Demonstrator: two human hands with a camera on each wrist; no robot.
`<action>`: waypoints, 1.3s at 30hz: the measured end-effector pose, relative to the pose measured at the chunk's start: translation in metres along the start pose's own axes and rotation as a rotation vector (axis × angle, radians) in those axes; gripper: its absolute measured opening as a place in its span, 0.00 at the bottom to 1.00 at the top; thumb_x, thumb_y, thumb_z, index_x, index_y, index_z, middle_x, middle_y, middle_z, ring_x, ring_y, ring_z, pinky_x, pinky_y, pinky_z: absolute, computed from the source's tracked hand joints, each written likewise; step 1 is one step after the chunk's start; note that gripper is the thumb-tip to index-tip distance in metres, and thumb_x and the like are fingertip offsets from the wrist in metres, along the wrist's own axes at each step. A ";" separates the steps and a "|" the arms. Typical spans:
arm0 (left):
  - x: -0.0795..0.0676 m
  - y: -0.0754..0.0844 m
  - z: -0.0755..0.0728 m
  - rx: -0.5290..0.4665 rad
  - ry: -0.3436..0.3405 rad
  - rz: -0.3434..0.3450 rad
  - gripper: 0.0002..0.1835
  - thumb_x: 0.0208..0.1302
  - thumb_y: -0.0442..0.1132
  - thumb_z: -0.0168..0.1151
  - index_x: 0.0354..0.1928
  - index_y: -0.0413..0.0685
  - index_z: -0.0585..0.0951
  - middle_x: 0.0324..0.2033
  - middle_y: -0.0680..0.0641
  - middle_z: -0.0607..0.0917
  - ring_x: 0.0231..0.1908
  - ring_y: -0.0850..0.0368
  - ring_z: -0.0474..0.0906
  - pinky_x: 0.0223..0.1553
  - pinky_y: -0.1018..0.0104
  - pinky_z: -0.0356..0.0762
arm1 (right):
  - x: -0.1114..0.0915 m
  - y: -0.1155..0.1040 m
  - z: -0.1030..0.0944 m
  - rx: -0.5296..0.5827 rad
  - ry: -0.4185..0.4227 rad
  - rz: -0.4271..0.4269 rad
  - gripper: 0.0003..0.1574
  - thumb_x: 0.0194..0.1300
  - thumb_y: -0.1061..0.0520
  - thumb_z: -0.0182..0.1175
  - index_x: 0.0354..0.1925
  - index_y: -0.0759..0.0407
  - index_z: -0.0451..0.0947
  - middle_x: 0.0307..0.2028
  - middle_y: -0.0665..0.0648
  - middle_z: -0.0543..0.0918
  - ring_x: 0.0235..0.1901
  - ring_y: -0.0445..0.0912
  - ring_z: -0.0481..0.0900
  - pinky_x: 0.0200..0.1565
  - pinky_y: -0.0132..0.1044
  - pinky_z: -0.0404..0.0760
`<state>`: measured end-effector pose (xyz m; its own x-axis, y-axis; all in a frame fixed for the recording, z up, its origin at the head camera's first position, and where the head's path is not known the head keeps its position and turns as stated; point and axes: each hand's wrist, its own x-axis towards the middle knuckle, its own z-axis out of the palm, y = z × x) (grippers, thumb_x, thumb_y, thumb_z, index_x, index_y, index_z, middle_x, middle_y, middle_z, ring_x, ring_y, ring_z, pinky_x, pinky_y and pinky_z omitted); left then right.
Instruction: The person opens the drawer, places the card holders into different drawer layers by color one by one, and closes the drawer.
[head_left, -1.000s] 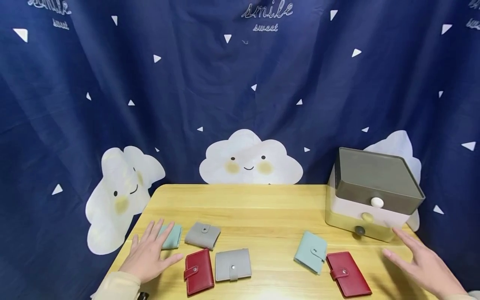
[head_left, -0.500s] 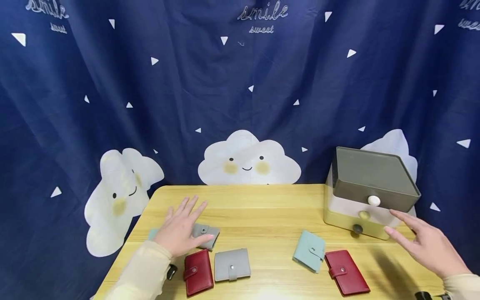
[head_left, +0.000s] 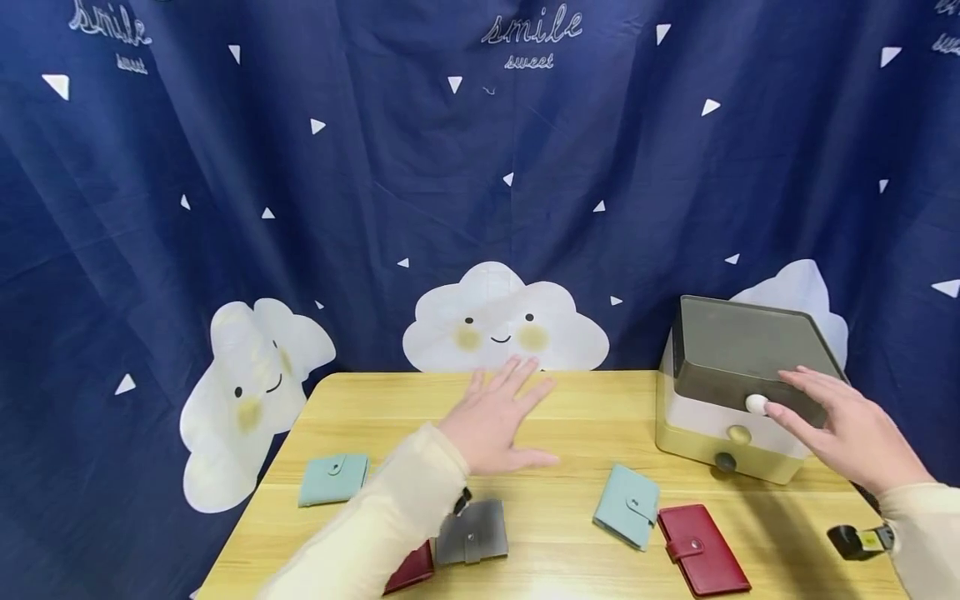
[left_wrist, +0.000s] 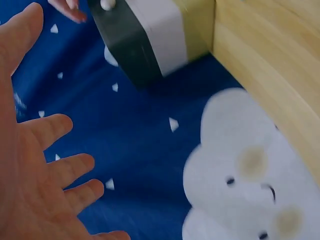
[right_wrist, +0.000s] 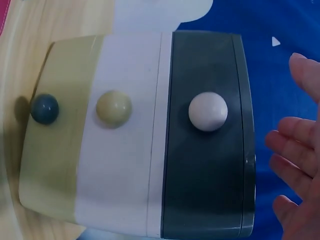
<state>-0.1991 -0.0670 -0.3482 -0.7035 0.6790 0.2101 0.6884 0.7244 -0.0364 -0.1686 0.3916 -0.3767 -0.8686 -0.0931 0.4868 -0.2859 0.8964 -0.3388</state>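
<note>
My left hand [head_left: 498, 425] hovers over the middle of the table with its fingers spread, holding nothing. My right hand [head_left: 858, 437] is up by the front of a small three-drawer box [head_left: 757, 342], its fingers extended and bare of any object. The box has a dark grey top drawer with a white knob [right_wrist: 208, 111], a white middle drawer with a yellowish knob [right_wrist: 114, 109], and a yellow bottom drawer with a dark knob [right_wrist: 45, 109]. All three drawers look pushed in. In the right wrist view, a gap separates the fingers from the white knob.
Light blue wallets lie at the left [head_left: 333, 479] and right of centre; beside the right-hand one is a red wallet [head_left: 705, 550]. Under my left forearm are a grey wallet [head_left: 472, 533] and a partly hidden red one [head_left: 411, 568]. A navy curtain [head_left: 360, 183] hangs behind the table.
My left hand has swept from the left-hand wallets rightward and up to mid-table, uncovering the light blue wallet. The right hand has risen from the bottom drawer's level to the top drawer's knob.
</note>
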 end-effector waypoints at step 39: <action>0.200 0.147 0.069 0.147 -0.163 -0.093 0.52 0.50 0.84 0.36 0.75 0.73 0.42 0.73 0.69 0.44 0.72 0.68 0.35 0.70 0.51 0.42 | 0.075 0.051 0.012 -0.180 -0.449 0.137 0.52 0.72 0.32 0.39 0.70 0.74 0.47 0.67 0.82 0.46 0.67 0.75 0.31 0.63 0.69 0.34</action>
<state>-0.2507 0.1829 -0.3791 -0.7900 0.6103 0.0587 0.5948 0.7860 -0.1683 -0.2528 0.4247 -0.3669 -0.9930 -0.1116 0.0392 -0.1174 0.9703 -0.2116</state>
